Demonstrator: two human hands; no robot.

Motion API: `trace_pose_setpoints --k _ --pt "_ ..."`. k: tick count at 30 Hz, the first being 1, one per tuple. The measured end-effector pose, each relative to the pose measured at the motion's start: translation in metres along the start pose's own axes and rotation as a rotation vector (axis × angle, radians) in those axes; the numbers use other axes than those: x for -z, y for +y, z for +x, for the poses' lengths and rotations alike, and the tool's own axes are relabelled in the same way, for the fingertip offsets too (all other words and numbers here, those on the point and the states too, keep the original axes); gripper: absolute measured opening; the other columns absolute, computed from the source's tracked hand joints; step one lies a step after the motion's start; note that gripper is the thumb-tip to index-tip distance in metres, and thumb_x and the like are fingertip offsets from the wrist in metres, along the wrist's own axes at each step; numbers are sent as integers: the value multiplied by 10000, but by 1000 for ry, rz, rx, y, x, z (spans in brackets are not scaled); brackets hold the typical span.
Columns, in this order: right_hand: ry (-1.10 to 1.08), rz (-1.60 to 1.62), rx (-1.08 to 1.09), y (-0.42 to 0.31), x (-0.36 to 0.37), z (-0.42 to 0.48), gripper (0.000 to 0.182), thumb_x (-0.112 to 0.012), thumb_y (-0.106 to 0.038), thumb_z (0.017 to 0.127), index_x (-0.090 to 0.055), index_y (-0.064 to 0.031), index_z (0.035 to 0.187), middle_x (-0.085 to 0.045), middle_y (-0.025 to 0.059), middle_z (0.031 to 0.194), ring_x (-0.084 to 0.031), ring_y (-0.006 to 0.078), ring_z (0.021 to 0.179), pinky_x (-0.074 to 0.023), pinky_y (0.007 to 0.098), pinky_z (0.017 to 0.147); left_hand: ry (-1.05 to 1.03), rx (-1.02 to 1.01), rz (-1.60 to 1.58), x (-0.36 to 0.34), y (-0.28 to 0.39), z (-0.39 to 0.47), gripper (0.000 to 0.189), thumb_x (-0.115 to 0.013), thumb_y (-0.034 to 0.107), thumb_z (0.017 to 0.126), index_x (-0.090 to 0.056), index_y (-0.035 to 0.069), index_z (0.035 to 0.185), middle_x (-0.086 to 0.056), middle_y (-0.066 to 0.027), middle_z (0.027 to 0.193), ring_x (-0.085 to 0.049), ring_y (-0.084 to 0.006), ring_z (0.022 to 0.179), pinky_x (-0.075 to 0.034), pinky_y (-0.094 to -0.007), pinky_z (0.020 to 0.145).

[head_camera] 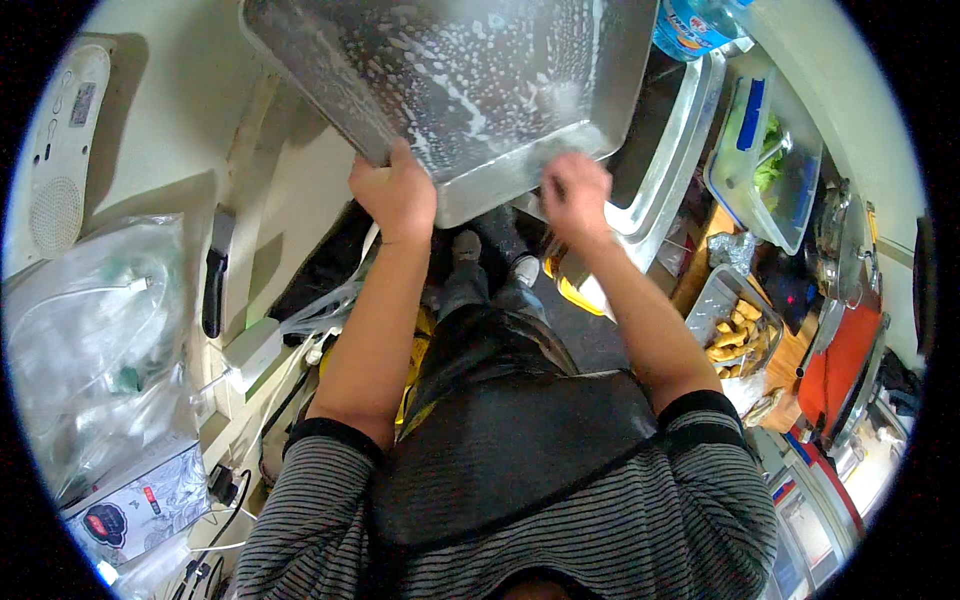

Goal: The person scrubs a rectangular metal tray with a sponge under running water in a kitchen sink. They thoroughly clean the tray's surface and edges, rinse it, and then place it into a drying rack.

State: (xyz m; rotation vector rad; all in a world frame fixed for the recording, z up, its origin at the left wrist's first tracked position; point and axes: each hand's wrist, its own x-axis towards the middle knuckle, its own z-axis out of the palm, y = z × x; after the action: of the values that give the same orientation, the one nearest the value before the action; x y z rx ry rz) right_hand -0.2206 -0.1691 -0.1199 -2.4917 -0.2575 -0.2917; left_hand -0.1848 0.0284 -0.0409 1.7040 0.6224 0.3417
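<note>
A large metal tray (pixel 457 90) is held up tilted before me, its inside wet with soap suds and droplets. My left hand (pixel 397 191) grips its rim near the lower left corner. My right hand (pixel 579 193) is at the tray's near wall, towards the right corner, with curled fingers. Motion blur hides whether anything lies in that hand. Just right of the tray runs the metal rim of a sink (pixel 679 161).
A blue-tinted bottle (pixel 694 30) stands beyond the sink. On the right are a clear plastic container (pixel 787 214) with leafy greens and a tray of fried dough pieces (pixel 739 334). A dark-handled knife (pixel 216 277) hangs left, near plastic bags (pixel 97 330) and cords.
</note>
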Motion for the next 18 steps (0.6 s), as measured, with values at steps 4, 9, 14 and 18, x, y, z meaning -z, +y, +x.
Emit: trace_pose_setpoints --k 4,9,14,18 --pt "119 188 11 -12 -36 -15 125 -589 -10 654 -582 -80 757 -566 96 875 -518 319 839 -417 418 714 -3 -89 -54 -5 1 0 288 -482 23 788 -536 -108 1039 -613 -189 981 -583 -264 897 -425 -332 813" --pt "89 342 211 -60 -64 8 74 -601 -57 690 -563 -67 752 -533 102 776 -527 312 741 -428 417 659 29 -211 -46 -11 -8 -1 299 -471 5 792 -522 -101 1067 -595 -182 1031 -568 -231 929 -417 -310 821" --pt "-45 130 241 -38 -46 19 69 -606 -74 683 -567 -68 740 -553 97 750 -541 300 755 -430 407 661 -22 -60 -223 -7 -10 -4 317 -504 -33 768 -493 -78 1081 -564 -135 1038 -548 -209 919 -419 -298 811" --pt "61 -243 -2 13 3 43 85 -633 -75 684 -606 -82 764 -580 79 758 -563 282 779 -438 391 704 -67 -104 -323 -10 -5 -4 281 -447 -31 776 -520 -76 1044 -582 -119 992 -548 -176 894 -414 -279 798"
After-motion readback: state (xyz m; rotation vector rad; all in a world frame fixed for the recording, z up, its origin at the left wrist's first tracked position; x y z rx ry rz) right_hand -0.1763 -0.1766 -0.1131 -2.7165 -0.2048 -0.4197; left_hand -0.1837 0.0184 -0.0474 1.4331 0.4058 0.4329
